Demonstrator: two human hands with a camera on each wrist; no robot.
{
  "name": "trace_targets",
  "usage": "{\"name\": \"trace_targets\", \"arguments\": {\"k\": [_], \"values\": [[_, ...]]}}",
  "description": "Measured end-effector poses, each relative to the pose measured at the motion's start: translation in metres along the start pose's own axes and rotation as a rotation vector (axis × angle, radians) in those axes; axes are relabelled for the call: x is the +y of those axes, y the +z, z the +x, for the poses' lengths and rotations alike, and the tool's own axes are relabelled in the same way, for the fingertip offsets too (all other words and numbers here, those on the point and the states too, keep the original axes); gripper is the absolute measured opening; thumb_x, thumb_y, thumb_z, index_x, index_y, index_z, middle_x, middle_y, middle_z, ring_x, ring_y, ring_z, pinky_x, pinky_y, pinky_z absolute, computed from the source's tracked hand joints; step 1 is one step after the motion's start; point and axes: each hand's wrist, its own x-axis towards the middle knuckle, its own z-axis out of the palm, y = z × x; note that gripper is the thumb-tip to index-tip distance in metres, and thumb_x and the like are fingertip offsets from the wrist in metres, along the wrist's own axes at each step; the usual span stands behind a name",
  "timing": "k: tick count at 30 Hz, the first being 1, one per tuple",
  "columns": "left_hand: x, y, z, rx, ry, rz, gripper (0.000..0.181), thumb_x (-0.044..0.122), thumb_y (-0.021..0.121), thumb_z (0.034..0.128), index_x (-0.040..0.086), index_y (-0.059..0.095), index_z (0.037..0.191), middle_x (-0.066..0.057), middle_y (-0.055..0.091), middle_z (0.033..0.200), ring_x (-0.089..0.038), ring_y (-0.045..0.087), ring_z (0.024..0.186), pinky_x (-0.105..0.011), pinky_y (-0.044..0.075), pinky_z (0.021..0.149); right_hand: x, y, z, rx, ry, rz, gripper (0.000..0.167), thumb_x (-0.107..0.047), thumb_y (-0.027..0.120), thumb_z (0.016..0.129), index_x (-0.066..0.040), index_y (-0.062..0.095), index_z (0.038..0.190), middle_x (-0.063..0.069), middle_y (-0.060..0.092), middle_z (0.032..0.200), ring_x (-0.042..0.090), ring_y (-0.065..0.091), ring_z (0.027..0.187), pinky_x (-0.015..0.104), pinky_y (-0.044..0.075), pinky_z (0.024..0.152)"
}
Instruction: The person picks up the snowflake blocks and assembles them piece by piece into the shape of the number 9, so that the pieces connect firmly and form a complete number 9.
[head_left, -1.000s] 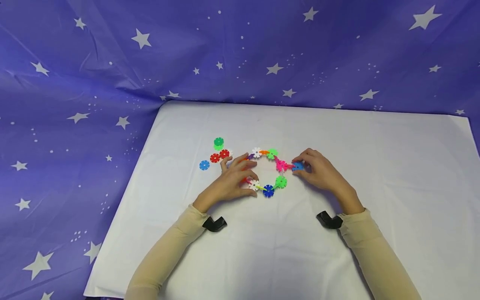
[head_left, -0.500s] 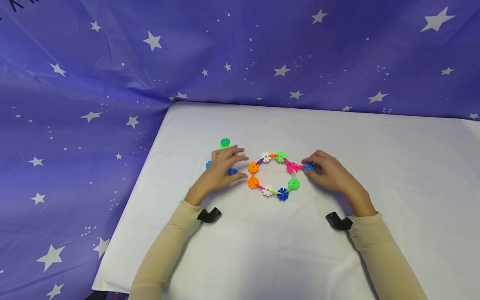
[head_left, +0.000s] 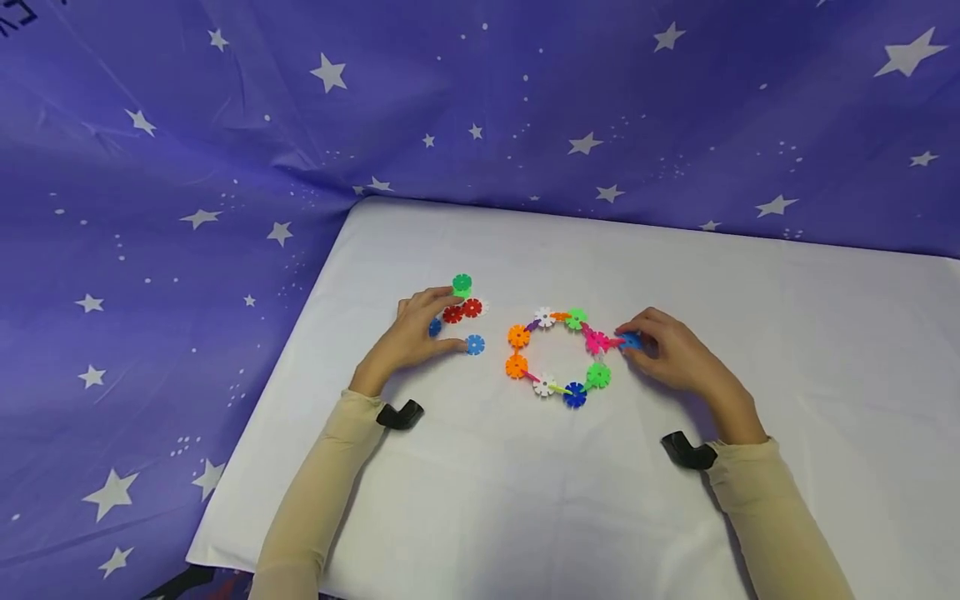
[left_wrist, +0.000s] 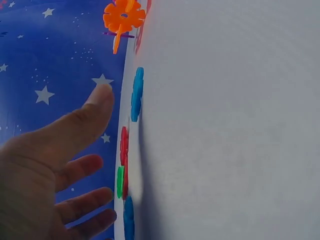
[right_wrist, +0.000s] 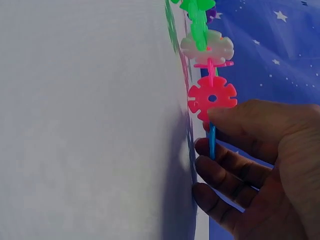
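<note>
A ring of linked plastic snowflake discs (head_left: 517, 366) in many colours lies on the white cloth. A pink disc (right_wrist: 212, 95) and a blue disc (head_left: 631, 341) jut from its right side. My right hand (head_left: 671, 352) pinches these end discs between thumb and fingers; its fingers partly cover the blue one. To the left, my left hand (head_left: 414, 333) is spread with nothing gripped. Its thumb tip is beside a loose light-blue disc (head_left: 475, 344), and its fingers reach over the loose discs, near a red disc (head_left: 472, 307) and a green disc (head_left: 462, 282).
Another blue disc (head_left: 434, 327) lies partly under the left hand, next to a second red disc (head_left: 453, 314). The table (head_left: 480, 492) has a white cloth. A purple star-printed curtain (head_left: 480, 100) hangs behind and to the left.
My left hand has moved off the ring's left side, leftward to the loose discs, and the orange discs now show. My right hand still holds the ring's end. The head view has shifted.
</note>
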Motion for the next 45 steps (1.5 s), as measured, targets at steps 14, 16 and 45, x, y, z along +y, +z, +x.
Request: {"name": "trace_targets", "arguments": {"k": [14,16,45], "values": [[0.003,0.005,0.045,-0.138,-0.026,0.026,0.06,0.041,0.081,0.0783,0.014,0.064,0.128,-0.006,0.052,0.111,-0.022,0.049,0.1,-0.037,0.043,0.09,0.004,-0.002,-0.005,-0.024,0.01,0.028,0.027,-0.004,0.074,0.083,-0.007,0.07,0.109,0.002,0.062,0.101,0.013,0.051,0.084,0.027,0.045,0.073],[0.003,0.003,0.05,-0.158,-0.029,0.021,0.054,0.038,0.08,0.0805,0.011,0.065,0.125,-0.005,0.054,0.107,-0.02,0.051,0.095,-0.034,0.046,0.086,0.004,-0.001,-0.005,-0.021,0.009,0.033,0.027,-0.003,0.074,0.082,-0.007,0.071,0.108,0.002,0.062,0.1,0.013,0.05,0.083,0.027,0.045,0.072],[0.014,-0.008,0.07,-0.329,-0.028,-0.02,0.056,0.025,0.087,0.0747,0.011,0.059,0.122,-0.006,0.061,0.116,-0.019,0.053,0.084,-0.033,0.046,0.081,0.002,-0.003,-0.004,-0.038,0.019,0.039,0.028,-0.004,0.075,0.082,-0.004,0.07,0.11,0.004,0.061,0.101,0.016,0.052,0.083,0.031,0.047,0.073]]}}
